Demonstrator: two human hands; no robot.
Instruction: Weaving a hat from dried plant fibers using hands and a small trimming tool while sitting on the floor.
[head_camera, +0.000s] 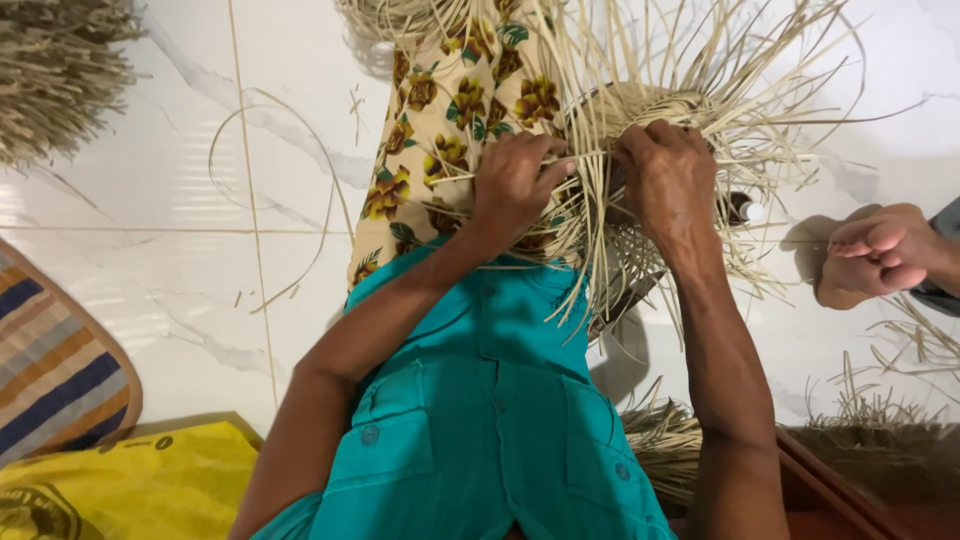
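Observation:
A half-woven piece of pale straw strips (640, 110) rests on my lap, its loose ends fanning out in all directions. My left hand (515, 180) pinches a few strips at the weave's left edge, fingers closed on them. My right hand (665, 180) presses down on the woven centre and grips strips there. Both hands nearly touch. Under the weave lies my floral cream skirt (440, 130), and my teal shirt (490, 400) fills the lower middle.
White marble floor tiles (150, 260) surround me. A straw bundle (55, 70) lies top left, a striped mat (50, 370) and a yellow bag (130, 485) bottom left. Another person's bare foot (880, 250) is at right. More straw (880, 410) lies bottom right.

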